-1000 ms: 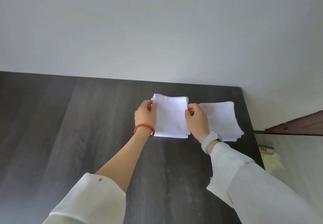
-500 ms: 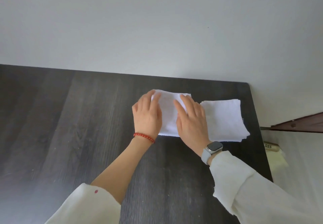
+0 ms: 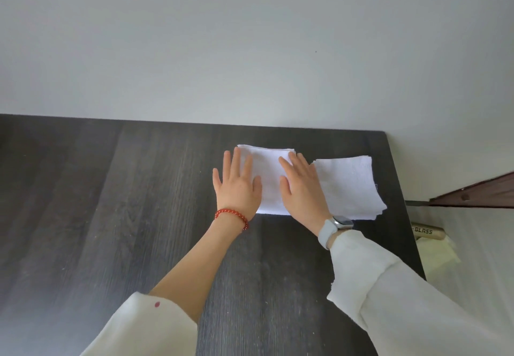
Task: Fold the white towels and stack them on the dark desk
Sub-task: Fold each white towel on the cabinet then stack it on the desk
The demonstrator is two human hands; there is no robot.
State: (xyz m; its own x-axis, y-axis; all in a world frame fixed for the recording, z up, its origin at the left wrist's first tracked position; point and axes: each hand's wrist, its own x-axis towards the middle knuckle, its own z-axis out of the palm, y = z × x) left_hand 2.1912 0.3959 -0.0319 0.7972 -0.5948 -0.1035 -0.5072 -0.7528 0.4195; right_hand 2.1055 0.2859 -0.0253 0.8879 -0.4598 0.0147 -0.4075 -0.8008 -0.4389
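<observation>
Head cam: both hands' fingers flat on folded towel (image 3: 268, 180), towel stack (image 3: 347, 186) just R.

We count two hands: left hand (image 3: 238, 186) and right hand (image 3: 302, 189), each showing five fingers. Two sleeves, left sleeve (image 3: 144, 328) and right sleeve (image 3: 403, 300). One bracelet (image 3: 233, 216). One watch (image 3: 335, 229). One desk (image 3: 111, 216). Two lots of towels: one folded towel (image 3: 269, 180) under the hands, one stack (image 3: 347, 186) beside it; layers in the stack too fine to count. One tube (image 3: 427, 231) marked GLASS.
</observation>
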